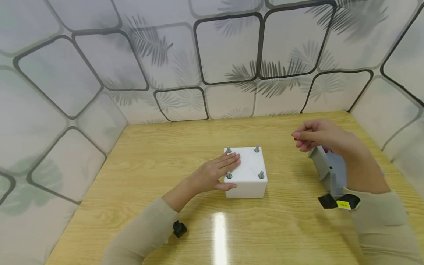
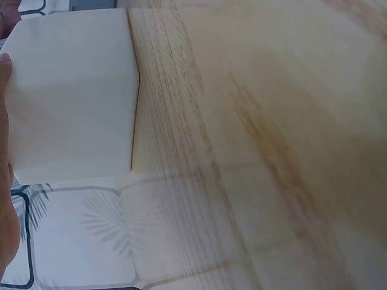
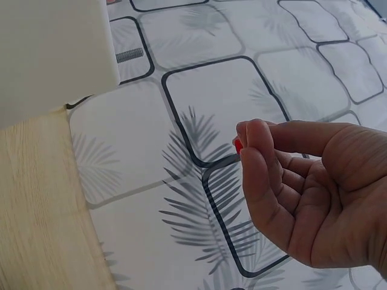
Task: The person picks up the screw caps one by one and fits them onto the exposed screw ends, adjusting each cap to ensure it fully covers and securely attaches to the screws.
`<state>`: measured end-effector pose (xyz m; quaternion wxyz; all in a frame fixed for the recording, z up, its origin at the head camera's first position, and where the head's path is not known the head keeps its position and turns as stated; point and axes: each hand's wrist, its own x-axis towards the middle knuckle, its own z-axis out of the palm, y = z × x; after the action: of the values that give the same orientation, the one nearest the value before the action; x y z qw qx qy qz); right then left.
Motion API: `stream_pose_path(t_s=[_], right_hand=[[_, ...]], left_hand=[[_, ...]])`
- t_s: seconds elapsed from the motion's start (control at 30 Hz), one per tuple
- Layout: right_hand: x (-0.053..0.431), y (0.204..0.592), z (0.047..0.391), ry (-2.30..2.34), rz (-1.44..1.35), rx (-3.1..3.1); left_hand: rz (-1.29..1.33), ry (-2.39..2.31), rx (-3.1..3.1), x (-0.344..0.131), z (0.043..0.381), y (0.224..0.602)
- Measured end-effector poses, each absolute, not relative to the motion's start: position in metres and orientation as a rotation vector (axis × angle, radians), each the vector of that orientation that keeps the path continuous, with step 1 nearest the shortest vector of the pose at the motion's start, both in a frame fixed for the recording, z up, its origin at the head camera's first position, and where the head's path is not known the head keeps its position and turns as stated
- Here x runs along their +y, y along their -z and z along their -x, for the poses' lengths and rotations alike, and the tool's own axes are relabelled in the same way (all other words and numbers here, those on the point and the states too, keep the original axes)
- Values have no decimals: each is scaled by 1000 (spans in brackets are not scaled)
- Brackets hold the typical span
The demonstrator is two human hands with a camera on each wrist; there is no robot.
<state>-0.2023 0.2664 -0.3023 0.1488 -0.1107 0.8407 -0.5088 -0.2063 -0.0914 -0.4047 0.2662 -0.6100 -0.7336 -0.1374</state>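
Note:
A white block [image 1: 246, 189] with a metal bolt standing at each top corner sits mid-table. My left hand [image 1: 212, 173] rests on its left side, fingers laid straight over the top and thumb along the front edge. Only the edge of that hand shows in the left wrist view, beside the block's plain side [image 2: 72, 90]. Raised to the right of the block, my right hand [image 1: 318, 134] pinches a small red piece [image 3: 238, 145] between thumb and fingertips. Most of the piece is hidden by the fingers, so I cannot tell its kind.
A grey bin [image 1: 322, 167] with something red inside stands under my right forearm, partly covered by it. The wooden table [image 1: 159, 147] ends at patterned cloth walls [image 1: 228, 48] at the back and sides. Dark wrist mounts sit by both sleeves.

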Motion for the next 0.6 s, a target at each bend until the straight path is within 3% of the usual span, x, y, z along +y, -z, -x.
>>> stream_pose_path(t_s=[0.6], right_hand=[[247,300,206,1450,415,2396]], left_hand=[[1641,339,-1948,-90,209,405]])
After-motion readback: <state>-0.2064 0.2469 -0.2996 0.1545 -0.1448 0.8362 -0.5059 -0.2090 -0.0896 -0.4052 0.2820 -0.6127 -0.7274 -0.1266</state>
